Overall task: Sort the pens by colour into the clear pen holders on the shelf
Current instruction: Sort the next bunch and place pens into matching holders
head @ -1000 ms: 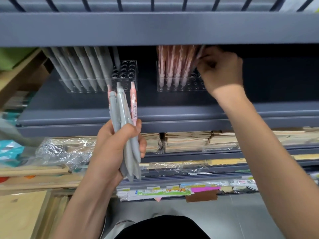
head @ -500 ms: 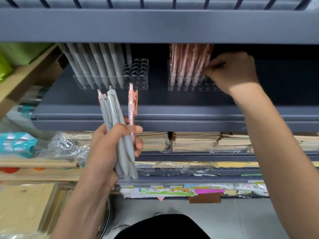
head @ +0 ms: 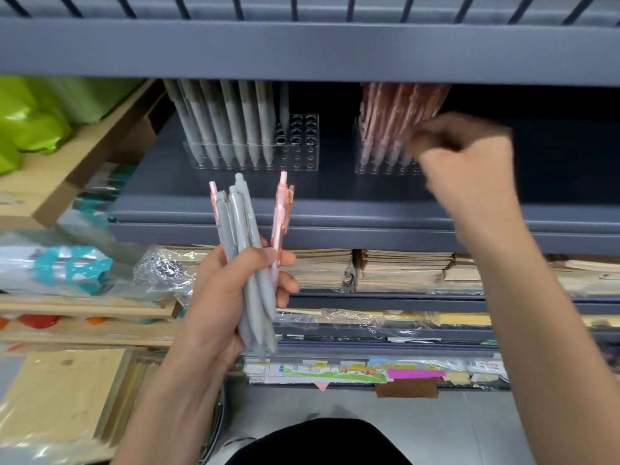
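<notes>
Sorting mid-batch | left grip point(head: 231, 297) clutches grey and pink plastic click pens point(head: 236, 223) | right grip point(head: 464, 156) blurred beside pink-filled clear holder point(head: 369, 167), closure unclear | next: pull one pen, match holder

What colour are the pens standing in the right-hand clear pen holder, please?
The pens in that pen holder are pink, best seen in the head view.

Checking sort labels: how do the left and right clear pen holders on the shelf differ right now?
The left holder holds grey pens; the right holder holds pink pens. The left holder shows empty holes at its right end; the right holder's right end is hidden by the blurred right hand. Both are clear perforated blocks on the same shelf, with pens standing in them.
</notes>
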A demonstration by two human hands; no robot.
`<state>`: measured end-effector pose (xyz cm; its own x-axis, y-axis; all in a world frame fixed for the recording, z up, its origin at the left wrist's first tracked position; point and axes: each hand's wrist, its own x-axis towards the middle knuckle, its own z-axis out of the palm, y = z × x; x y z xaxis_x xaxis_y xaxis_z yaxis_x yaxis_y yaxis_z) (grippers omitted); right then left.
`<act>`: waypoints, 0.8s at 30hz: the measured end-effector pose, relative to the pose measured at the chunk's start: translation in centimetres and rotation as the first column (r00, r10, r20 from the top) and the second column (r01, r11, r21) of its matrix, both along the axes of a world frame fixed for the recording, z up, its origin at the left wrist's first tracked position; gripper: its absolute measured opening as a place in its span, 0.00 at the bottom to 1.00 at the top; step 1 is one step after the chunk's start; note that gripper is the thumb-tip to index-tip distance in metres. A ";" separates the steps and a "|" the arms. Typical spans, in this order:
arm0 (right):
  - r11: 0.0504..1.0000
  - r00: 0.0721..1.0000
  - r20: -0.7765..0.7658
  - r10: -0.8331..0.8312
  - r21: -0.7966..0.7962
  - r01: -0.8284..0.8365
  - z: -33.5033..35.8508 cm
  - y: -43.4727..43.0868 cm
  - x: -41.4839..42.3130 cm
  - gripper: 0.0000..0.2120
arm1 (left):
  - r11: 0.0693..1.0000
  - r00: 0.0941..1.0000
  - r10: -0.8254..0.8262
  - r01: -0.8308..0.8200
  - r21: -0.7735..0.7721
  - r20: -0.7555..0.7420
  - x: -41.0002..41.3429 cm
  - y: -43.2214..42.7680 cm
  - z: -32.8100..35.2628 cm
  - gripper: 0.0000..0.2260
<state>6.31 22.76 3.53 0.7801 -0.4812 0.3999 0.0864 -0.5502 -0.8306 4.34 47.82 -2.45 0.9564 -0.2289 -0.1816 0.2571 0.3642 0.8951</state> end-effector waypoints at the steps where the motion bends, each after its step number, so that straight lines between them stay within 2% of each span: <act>1: 0.984 0.988 -0.038 0.151 0.099 -0.147 -0.1 1.6 -0.7 0.04 | 1.000 1.000 -0.011 0.011 0.004 -0.002 -0.1 0.1 0.1 0.15; 2: 0.942 0.948 -0.080 0.309 0.166 -0.293 -0.2 3.1 -1.4 0.03 | 1.000 1.000 -0.022 0.022 0.008 -0.006 -0.1 0.2 0.2 0.15; 4: 0.838 0.829 -0.148 0.539 0.194 -0.510 -0.4 5.4 -2.2 0.02 | 0.999 0.999 -0.051 0.051 0.009 -0.011 -0.1 0.4 0.3 0.13; 7: 0.760 0.721 -0.240 0.650 0.182 -0.624 -0.8 7.3 -2.9 0.04 | 0.993 0.993 -0.117 0.117 0.023 -0.005 -0.2 0.7 0.7 0.11; 9: 0.769 0.731 -0.237 0.639 0.176 -0.615 -0.8 7.8 -3.1 0.05 | 0.989 0.989 -0.149 0.149 0.020 -0.009 -0.3 0.9 0.9 0.11; 11: 0.810 0.790 -0.182 0.586 0.166 -0.562 -0.6 8.2 -3.5 0.06 | 0.987 0.987 -0.158 0.159 0.009 -0.020 -0.3 0.9 1.0 0.12; 14: 0.897 0.918 -0.039 0.395 0.230 -0.377 -0.5 7.9 -3.8 0.07 | 0.987 0.987 -0.161 0.162 0.018 -0.021 -0.3 0.6 1.1 0.10; 16: 0.921 0.950 -0.016 0.313 0.248 -0.300 -0.5 7.6 -4.2 0.07 | 0.985 0.985 -0.171 0.171 0.011 -0.017 -0.4 0.3 1.2 0.08; 19: 0.881 0.907 -0.070 0.416 0.277 -0.383 -0.8 7.1 -5.3 0.03 | 0.981 0.980 -0.195 0.195 0.006 -0.024 -0.6 -0.5 1.2 0.09; 21: 0.846 0.860 -0.112 0.498 0.281 -0.453 -1.3 6.3 -5.9 0.05 | 0.977 0.977 -0.213 0.213 0.005 -0.030 -0.8 -1.3 1.0 0.10; 24: 0.811 0.857 -0.063 0.511 0.364 -0.457 -1.6 4.6 -6.6 0.06 | 0.975 0.974 -0.223 0.223 0.002 -0.042 -1.2 -2.5 0.7 0.08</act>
